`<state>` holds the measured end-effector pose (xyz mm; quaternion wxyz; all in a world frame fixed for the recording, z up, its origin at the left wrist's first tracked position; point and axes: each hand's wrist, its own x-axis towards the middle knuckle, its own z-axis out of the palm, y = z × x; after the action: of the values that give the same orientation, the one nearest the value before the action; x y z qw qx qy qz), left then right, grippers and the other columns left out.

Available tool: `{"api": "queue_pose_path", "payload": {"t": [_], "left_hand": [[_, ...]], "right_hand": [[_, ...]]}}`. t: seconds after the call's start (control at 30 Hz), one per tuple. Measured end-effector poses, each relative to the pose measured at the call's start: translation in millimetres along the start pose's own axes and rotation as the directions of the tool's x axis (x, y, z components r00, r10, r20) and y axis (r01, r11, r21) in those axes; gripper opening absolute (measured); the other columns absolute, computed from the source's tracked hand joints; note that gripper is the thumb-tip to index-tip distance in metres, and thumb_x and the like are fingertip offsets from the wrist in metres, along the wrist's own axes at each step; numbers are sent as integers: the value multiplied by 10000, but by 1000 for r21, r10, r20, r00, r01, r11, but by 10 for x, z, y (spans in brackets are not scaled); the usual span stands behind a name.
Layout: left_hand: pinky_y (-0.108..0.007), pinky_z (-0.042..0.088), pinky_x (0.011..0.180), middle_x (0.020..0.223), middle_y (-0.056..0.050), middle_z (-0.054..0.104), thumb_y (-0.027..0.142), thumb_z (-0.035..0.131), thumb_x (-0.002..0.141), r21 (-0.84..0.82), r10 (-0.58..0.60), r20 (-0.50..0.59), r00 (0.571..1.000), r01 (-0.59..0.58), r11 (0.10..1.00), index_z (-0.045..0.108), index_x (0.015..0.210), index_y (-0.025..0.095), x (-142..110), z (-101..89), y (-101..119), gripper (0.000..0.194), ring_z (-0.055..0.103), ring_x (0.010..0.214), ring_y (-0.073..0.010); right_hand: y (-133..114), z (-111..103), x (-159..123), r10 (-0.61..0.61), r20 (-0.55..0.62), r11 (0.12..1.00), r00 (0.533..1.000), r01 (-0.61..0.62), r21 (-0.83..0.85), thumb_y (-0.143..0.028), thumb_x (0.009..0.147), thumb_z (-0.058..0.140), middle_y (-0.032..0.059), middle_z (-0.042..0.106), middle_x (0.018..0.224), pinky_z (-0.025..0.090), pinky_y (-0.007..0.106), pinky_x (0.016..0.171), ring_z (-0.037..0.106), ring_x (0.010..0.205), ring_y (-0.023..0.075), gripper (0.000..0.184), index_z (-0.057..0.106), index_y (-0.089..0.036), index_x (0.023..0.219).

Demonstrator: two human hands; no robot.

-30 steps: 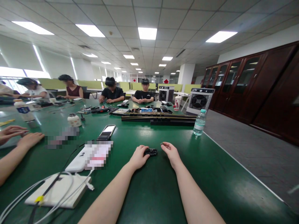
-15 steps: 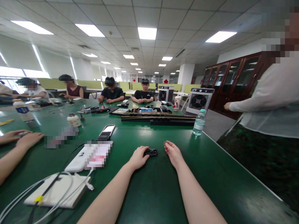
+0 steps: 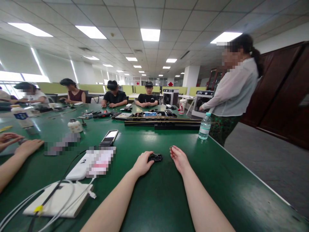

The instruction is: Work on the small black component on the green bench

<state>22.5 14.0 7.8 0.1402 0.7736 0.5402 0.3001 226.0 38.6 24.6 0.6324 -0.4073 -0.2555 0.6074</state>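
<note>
A small dark plastic piece, shaped like a computer mouse base with uneven insides, lies on the green table. Around its left end, the thumb and fingers of my left hand are closed, steadying it against the tabletop. To the right, apart from that piece, my right hand is raised slightly with thumb and fingertips pinched together. Something tiny and dark seems to sit at those fingertips, too small to name.
A water bottle stands near the table's right edge. Left of my arm lie a white power bank, a phone and a white box with cables. Black rails lie ahead. A co-worker's hands rest far left; a person stands right.
The standing person on the right has moved farther away along the table. My hands hold nearly the same pose; the view has shifted slightly.
</note>
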Motion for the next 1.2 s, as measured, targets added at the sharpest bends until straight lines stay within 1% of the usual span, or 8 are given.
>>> {"api": "queue_pose_path", "payload": {"t": [0.2, 0.33, 0.5, 0.6, 0.7, 0.9, 1.07, 1.2], "left_hand": [[-350, 377, 973, 1173, -78, 567, 180, 567, 771, 0, 24, 9, 1000, -24, 1000, 523, 1182, 195, 6, -13, -8, 414, 511, 1092, -220], [-360, 371, 978, 1203, -82, 555, 187, 562, 777, -6, 15, 11, 1000, -15, 1000, 490, 1221, 194, 5, 0, -25, 450, 502, 1109, -227], [-361, 374, 977, 1182, -95, 569, 178, 555, 778, -2, 13, 8, 1000, -13, 1000, 508, 1194, 166, -4, -14, 14, 419, 506, 1103, -232], [-350, 373, 983, 1190, -99, 557, 152, 543, 774, -11, 11, -3, 1000, -11, 1000, 504, 1194, 162, -8, -31, 39, 422, 505, 1108, -223], [-353, 375, 982, 1194, -103, 552, 157, 545, 776, -15, -3, -3, 1000, 3, 1000, 493, 1206, 156, -7, -33, 39, 433, 506, 1107, -225], [-351, 383, 966, 1169, -85, 567, 167, 552, 779, 4, 8, 16, 1000, -8, 1000, 526, 1170, 181, -9, -42, 44, 392, 510, 1088, -225], [-350, 393, 953, 1162, -85, 569, 164, 554, 774, 7, 8, 21, 1000, -8, 1000, 530, 1165, 183, -7, -49, 44, 393, 514, 1075, -226], [-358, 394, 952, 1160, -75, 572, 169, 556, 770, 8, 13, 23, 1000, -13, 1000, 530, 1163, 201, 1, -39, 31, 396, 514, 1076, -225]], "right_hand": [[31, -30, 33, -54, 43, 993, 998, 58, -106, -294, 593, 744, 32, 699, 804, 489, 248, 574, 636, 686, 148, 253, 627, -216, 803], [43, -23, 19, -85, 80, 978, 993, 99, -183, -396, 581, 743, 55, 701, 859, 491, 270, 576, 647, 751, 184, 325, 629, -217, 828], [38, 52, -34, -159, 94, 958, 983, 176, -228, -421, 562, 741, 52, 688, 940, 483, 268, 615, 635, 813, 186, 405, 628, -222, 897], [48, 109, -59, -313, 152, 883, 937, 347, -316, -399, 576, 726, 60, 682, 948, 482, 304, 726, 619, 882, 199, 405, 624, -203, 915], [69, 140, -85, -403, 263, 751, 877, 481, -453, -382, 632, 685, 72, 687, 926, 458, 352, 807, 615, 893, 214, 346, 642, -187, 914], [100, 141, -133, -400, 416, 553, 817, 577, -602, -348, 693, 633, 41, 690, 955, 412, 384, 890, 598, 947, 222, 269, 669, -241, 936], [119, 159, -162, -386, 517, 468, 764, 646, -603, -300, 687, 640, 36, 684, 954, 406, 378, 920, 583, 962, 214, 215, 683, -252, 891], [134, 166, -174, -357, 562, 426, 746, 665, -613, -281, 681, 643, 28, 686, 942, 393, 389, 937, 577, 972, 215, 204, 689, -259, 878]]}}
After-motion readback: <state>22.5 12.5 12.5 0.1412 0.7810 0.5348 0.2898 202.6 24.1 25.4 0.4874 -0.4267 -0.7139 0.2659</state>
